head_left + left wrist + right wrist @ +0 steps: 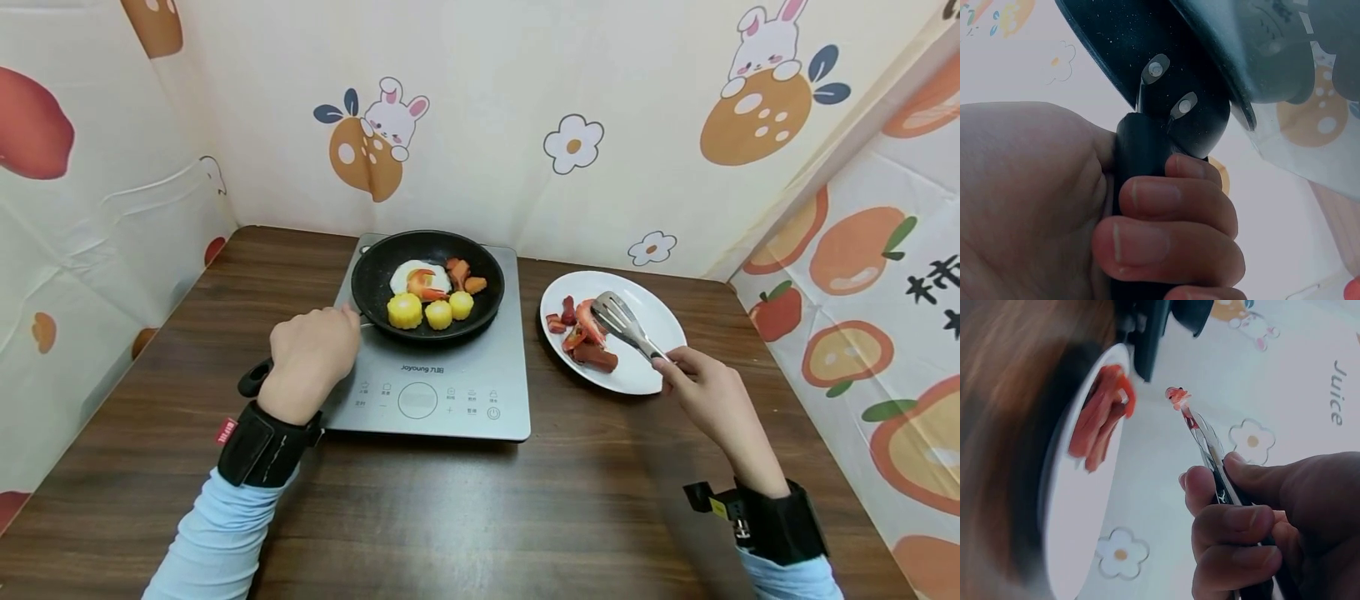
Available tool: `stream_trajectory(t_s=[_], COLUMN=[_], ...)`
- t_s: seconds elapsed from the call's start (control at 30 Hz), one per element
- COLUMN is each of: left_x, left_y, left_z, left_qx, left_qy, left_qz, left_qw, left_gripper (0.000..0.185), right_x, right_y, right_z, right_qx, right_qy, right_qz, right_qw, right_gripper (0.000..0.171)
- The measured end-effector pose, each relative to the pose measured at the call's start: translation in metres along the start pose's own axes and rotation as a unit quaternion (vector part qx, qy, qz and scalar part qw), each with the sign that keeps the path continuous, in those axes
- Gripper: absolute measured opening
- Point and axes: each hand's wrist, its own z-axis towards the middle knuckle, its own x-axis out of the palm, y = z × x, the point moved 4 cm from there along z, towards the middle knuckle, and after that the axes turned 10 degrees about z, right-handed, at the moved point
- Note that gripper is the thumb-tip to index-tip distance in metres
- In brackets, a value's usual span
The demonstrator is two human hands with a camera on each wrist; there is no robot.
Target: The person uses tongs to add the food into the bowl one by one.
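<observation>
My left hand [311,358] grips the black handle [1141,169] of a black frying pan [427,283] that sits on a grey induction cooker [442,392]. The pan holds a fried egg, shrimp, corn pieces and sausage bits. My right hand [708,396] holds metal tongs [626,327] whose tips hover over a white plate [652,321] with sausage pieces and a shrimp [585,337]. In the right wrist view my fingers [1229,531] wrap around the tongs [1207,444], whose tips carry a small red scrap.
A dark wooden table [480,508] carries everything. Cartoon-printed screens [525,108] wall it in at the back and on both sides. Bare tabletop lies in front of the cooker and to the left of the pan.
</observation>
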Motion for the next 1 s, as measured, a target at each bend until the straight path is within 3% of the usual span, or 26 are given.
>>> stream_trajectory(t_s=[0.4, 0.7, 1.0], left_x=[0.001, 0.001, 0.001], left_y=[0.001, 0.0, 0.001], left_z=[0.0, 0.002, 0.0], left_qx=[-0.001, 0.002, -0.001], left_qy=[-0.001, -0.005, 0.002], left_qz=[-0.001, 0.002, 0.002], left_qw=[1.0, 1.0, 1.0], left_gripper=[0.061, 0.062, 0.062], right_x=[0.015, 0.041, 0.071], right_y=[0.064, 0.122, 0.177], right_z=[0.024, 0.048, 0.073], right_qx=[-0.056, -0.109, -0.13], right_qy=[0.018, 0.036, 0.062], right_qz=[0.03, 0.072, 0.021], right_qw=[0.998, 0.991, 0.989], right_gripper=[0.034, 0.023, 0.027])
